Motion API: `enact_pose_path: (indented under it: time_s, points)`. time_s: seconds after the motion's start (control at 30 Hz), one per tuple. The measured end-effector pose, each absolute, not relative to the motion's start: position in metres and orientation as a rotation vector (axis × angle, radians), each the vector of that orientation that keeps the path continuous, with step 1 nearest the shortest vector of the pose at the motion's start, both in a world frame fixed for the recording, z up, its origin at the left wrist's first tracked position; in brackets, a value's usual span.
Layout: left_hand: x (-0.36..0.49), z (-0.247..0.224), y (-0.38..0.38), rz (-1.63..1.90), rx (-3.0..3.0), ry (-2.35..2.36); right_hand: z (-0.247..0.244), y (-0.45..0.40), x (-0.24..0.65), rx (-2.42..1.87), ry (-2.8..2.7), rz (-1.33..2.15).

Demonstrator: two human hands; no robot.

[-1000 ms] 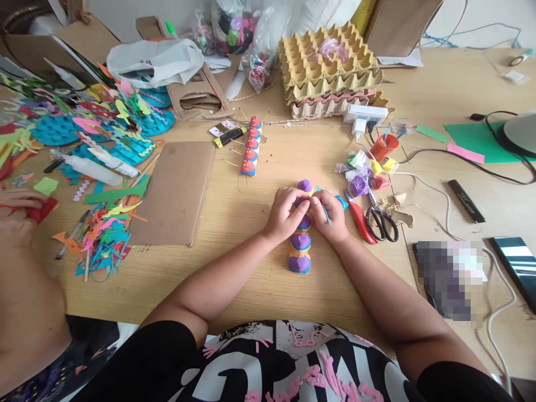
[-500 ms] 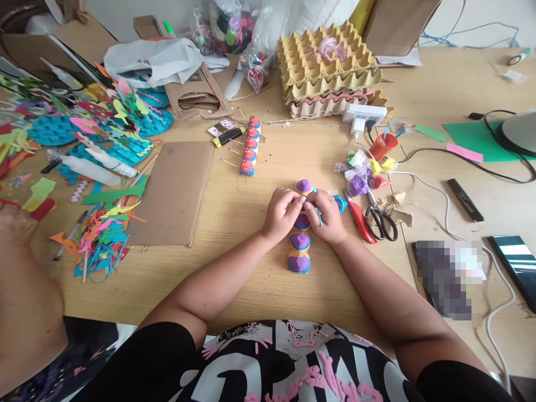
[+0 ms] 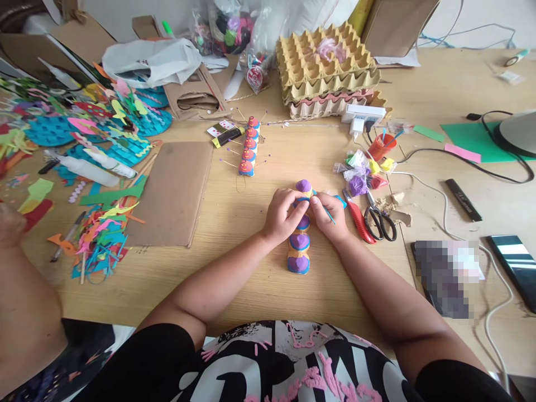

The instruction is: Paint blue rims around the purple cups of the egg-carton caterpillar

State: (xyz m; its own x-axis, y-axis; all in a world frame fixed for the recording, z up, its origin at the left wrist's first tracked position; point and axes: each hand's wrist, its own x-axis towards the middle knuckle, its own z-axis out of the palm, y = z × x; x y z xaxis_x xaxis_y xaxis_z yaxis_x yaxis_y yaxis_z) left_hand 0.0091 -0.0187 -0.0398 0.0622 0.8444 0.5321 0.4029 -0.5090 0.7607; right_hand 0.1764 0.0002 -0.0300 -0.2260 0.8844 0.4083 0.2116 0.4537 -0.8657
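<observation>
Both hands meet over the tabletop (image 3: 251,296), above a row of cup shapes (image 3: 299,241) that runs away from the wearer, straight in front of the torso. Cups are blue at the base with purple caps; yellowish-orange material shows between them. One purple cap stands clear beyond the fingers, others on the near side; the middle section is partly covered. Right hand (image 3: 332,216): fingers curled, grasping a slim blue stick (image 3: 329,215), which slants out across the hand toward the wearer. Left hand (image 3: 286,216): thumb and fingers brought together close to the right fingertips, over the row; whether anything is pinched there cannot be told, contact point hidden. A blue packet (image 3: 340,201) lies just beside the right hand. Right of it: red-handled tool (image 3: 360,223) and black-handled scissors (image 3: 381,224), side by side. Beyond these, small bags of coloured material (image 3: 358,185), purple among them, near an orange cup (image 3: 382,146) with blue sticks standing in it. Further back and left of the row, a second row of cups (image 3: 247,152), red over blue, with thin purple-tipped sticks projecting from the sides. Cardboard sheet (image 3: 170,195) flat to the left; heap of paper scraps (image 3: 103,240) at its near left. Stacked egg trays (image 3: 329,72) at the back.
</observation>
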Motion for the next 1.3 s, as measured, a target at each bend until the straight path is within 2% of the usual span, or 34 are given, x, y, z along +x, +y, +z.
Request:
enact_pose_path:
  time_s: [0.7, 1.0, 1.3]
  points:
    - [0.008, -0.032, -0.018, 1.436, 1.972, 1.139, -0.036, 0.000, 0.176, -0.939, -1.685, 0.846]
    - [0.007, -0.036, -0.018, 1.465, 1.909, 1.183, -0.030, -0.003, 0.176, -0.907, -1.744, 0.697]
    - [0.007, -0.043, -0.017, 1.547, 1.946, 1.170, -0.029, -0.005, 0.175, -0.908, -1.658, 0.839]
